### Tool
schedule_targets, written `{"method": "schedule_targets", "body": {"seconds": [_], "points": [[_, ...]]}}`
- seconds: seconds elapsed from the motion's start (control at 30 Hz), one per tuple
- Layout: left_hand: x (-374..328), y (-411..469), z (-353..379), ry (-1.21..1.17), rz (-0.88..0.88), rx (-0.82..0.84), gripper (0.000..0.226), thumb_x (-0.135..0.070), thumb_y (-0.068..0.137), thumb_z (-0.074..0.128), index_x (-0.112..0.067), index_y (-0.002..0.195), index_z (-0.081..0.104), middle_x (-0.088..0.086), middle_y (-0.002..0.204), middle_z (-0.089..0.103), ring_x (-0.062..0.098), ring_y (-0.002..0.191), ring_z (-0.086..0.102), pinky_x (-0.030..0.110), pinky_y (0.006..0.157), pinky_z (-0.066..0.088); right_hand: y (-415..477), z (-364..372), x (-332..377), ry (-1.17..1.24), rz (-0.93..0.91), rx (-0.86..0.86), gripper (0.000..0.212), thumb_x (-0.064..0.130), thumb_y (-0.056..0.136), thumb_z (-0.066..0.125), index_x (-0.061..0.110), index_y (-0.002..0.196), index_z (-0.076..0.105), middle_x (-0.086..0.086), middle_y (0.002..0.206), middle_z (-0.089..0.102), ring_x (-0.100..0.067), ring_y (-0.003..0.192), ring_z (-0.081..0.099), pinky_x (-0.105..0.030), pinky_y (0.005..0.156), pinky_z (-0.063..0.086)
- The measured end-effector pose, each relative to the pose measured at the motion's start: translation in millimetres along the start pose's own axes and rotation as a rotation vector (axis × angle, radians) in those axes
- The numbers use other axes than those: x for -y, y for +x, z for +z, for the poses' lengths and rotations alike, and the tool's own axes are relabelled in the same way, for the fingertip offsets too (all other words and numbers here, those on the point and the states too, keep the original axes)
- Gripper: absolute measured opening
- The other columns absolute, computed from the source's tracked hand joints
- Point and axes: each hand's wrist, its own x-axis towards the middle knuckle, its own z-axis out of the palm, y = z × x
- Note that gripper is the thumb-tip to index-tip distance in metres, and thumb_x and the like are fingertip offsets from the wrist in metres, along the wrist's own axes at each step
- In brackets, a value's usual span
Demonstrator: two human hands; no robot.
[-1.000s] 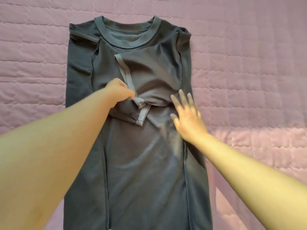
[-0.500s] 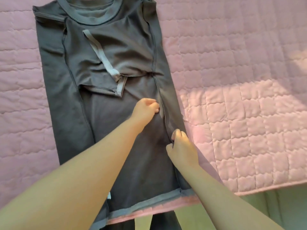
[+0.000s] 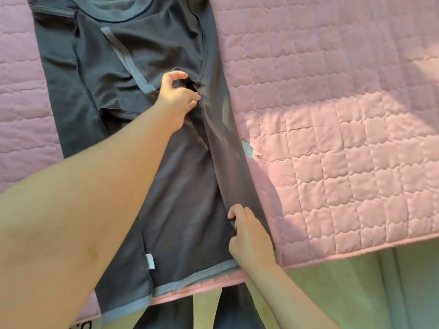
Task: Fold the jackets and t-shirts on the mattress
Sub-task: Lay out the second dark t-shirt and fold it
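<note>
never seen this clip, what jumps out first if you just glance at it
A dark grey t-shirt lies lengthwise on the pink quilted mattress, its sides already folded inward. The left hand reaches to the folded sleeve at mid-shirt, while the right hand pinches the shirt's right folded edge near the hem.

t-shirt [image 3: 180,176] — dark grey | sides folded inward | flat on pink mattress [image 3: 332,115]

Daylight, fairly bright. Sunlit patch on pink quilt [image 3: 332,143] at right, upper part in soft shade. Wide-angle bend at edges. Left forearm [image 3: 71,210] close, slightly soft; slight motion blur overall.
</note>
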Motion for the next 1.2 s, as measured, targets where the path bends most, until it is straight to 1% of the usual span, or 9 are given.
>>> {"method": "schedule_targets", "body": {"seconds": [0.17,0.3,0.4,0.57,0.67,0.73,0.9,1.0,1.2], "points": [[-13.4,10.0,-17.9,-0.145,-0.055,-0.084,0.055,0.003,0.089,0.053,-0.032,0.131,0.045,0.006,0.109,0.058,0.018,0.099,0.059,0.028,0.089,0.052,2.4,9.0,0.9,0.110,-0.017,0.086,0.041,-0.003,0.072,0.049,0.028,0.097,0.039,0.009,0.093,0.040,-0.019,0.083,0.048,-0.039,0.074,0.048],[-11.5,21.4,-36.1,-0.063,-0.103,-0.216,0.018,-0.009,0.096,0.051,-0.014,0.089,0.066,0.005,0.081,0.053,0.014,0.069,0.057,0.017,0.057,0.051,4.5,12.7,-0.1,-0.067,0.025,-0.101,0.031,0.017,0.077,0.059,0.027,0.098,0.038,0.008,0.097,0.042,-0.017,0.089,0.046,-0.027,0.068,0.043],[-15.0,26.8,-44.7,0.120,0.112,-0.365,0.014,-0.011,0.083,0.069,-0.021,0.074,0.065,0.001,0.077,0.064,0.012,0.066,0.065,0.020,0.066,0.056,7.8,10.8,-3.8,-0.059,0.107,-0.063,0.025,0.008,0.081,0.053,0.023,0.095,0.038,0.005,0.095,0.046,-0.018,0.087,0.047,-0.028,0.068,0.042],[-21.2,31.8,-77.3,0.418,0.259,-0.470,0.017,-0.019,0.075,0.065,-0.033,0.083,0.072,-0.001,0.097,0.073,0.016,0.092,0.068,0.032,0.090,0.055,2.1,12.8,-7.3,0.178,-0.059,0.016,0.019,0.009,0.077,0.053,0.023,0.089,0.048,0.007,0.084,0.044,-0.015,0.075,0.047,-0.029,0.067,0.043],[-3.6,32.7,-98.9,0.625,0.092,-0.488,0.020,-0.015,0.083,0.062,-0.023,0.100,0.067,0.008,0.130,0.054,0.019,0.101,0.057,0.030,0.099,0.047,-3.5,21.3,-15.3,0.119,-0.188,0.092,0.009,0.028,0.089,0.053,0.028,0.097,0.055,0.013,0.087,0.047,-0.004,0.076,0.048,-0.022,0.071,0.046],[8.3,21.2,-102.9,0.831,0.196,-0.510,0.033,-0.013,0.087,0.054,-0.016,0.119,0.057,0.009,0.138,0.037,0.025,0.112,0.048,0.032,0.104,0.039,-0.3,23.0,-18.2,0.094,-0.253,-0.061,0.011,0.025,0.092,0.048,0.024,0.094,0.059,0.014,0.088,0.052,-0.006,0.080,0.050,-0.026,0.073,0.048],[44.7,-25.3,-99.0,1.326,0.808,-0.190,0.054,-0.019,0.087,0.054,-0.010,0.139,0.046,0.014,0.148,0.038,0.033,0.136,0.034,0.043,0.110,0.028,44.6,4.6,-4.6,-0.085,-0.374,-0.309,0.042,0.024,0.094,0.046,0.016,0.135,0.050,-0.001,0.145,0.044,-0.018,0.133,0.040,-0.036,0.112,0.035],[89.5,-52.9,-104.2,1.514,0.729,-0.001,0.062,-0.031,0.095,0.048,-0.016,0.151,0.027,0.010,0.160,0.017,0.028,0.148,0.012,0.047,0.119,0.013,83.6,-6.9,8.6,-0.312,-0.419,-0.290,0.060,0.032,0.096,0.043,0.017,0.151,0.027,0.000,0.160,0.018,-0.021,0.147,0.018,-0.040,0.117,0.017],[184.4,-140.9,-154.5,1.665,0.427,0.167,0.079,-0.053,0.098,0.024,-0.006,0.153,-0.007,0.016,0.159,-0.017,0.028,0.148,-0.014,0.043,0.122,0.004,78.6,19.3,-26.6,-0.696,-0.559,-0.017,0.072,0.049,0.095,0.026,0.006,0.152,0.019,-0.010,0.161,0.012,-0.024,0.149,0.009,-0.046,0.117,0.014]]}}
